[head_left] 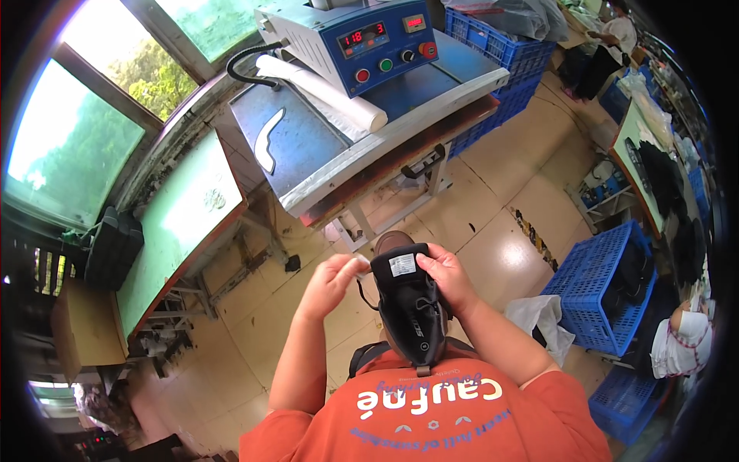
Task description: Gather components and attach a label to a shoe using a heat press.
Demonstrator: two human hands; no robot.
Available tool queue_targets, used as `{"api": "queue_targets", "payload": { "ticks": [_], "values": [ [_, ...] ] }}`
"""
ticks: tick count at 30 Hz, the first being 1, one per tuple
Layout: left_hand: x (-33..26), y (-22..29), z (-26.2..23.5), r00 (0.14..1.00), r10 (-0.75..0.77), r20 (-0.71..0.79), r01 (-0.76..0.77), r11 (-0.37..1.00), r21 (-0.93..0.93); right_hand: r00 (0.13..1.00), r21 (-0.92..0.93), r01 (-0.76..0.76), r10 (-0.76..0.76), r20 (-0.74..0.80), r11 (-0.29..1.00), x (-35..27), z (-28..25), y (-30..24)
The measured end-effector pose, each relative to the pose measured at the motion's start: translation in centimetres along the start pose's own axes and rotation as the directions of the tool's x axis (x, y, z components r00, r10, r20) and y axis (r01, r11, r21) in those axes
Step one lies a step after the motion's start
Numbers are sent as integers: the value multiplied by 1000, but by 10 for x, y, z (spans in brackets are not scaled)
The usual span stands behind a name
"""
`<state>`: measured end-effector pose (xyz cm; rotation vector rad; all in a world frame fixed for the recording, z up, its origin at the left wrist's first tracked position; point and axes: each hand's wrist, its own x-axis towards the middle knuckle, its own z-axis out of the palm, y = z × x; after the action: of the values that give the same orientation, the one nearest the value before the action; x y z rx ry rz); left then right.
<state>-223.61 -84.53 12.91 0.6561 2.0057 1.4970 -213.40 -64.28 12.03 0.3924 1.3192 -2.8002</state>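
Observation:
In front of my chest I hold a black shoe upper (410, 308) with a white label (402, 266) near its far end and a loop at its near end. My right hand (449, 279) grips its far right edge, thumb beside the label. At the far left edge, my left hand (336, 283) is closed in a pinch on a small white piece (362, 262), too small to identify. A black lace (363, 295) hangs just below those fingers, against the upper's left side. A brown rounded surface (392, 242) shows behind the upper.
Ahead stands a blue press machine (369, 58) on a metal-edged table, with a white roll (331, 88) and a curved white piece (269, 141). A green-topped table (181, 231) is at left. Blue crates (593, 289) stand at right; people are at far right.

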Motion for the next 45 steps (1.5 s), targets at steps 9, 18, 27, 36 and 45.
{"api": "queue_targets", "payload": {
  "ticks": [9, 18, 27, 36, 45],
  "values": [
    [-30, 53, -2, 991, 23, -130, -66, 940, -334, 995, -168, -89, 82, -52, 982, 4, 7, 0],
    [-13, 57, 17, 960, -149, -236, 101, 974, -203, 997, -250, -73, 63, -45, 966, 5, 17, 4],
    [-12, 58, 22, 970, -105, -220, 88, 992, -85, 997, -221, -76, 69, -38, 972, 1, 20, -1],
    [-9, 64, 26, 969, -122, -213, 130, 991, 25, 1000, -234, -25, 23, -8, 972, -3, 19, 0],
    [-9, 65, 25, 970, -140, -200, 152, 987, 44, 997, -211, -61, 71, 43, 976, -5, 21, -6]
  ]
}}
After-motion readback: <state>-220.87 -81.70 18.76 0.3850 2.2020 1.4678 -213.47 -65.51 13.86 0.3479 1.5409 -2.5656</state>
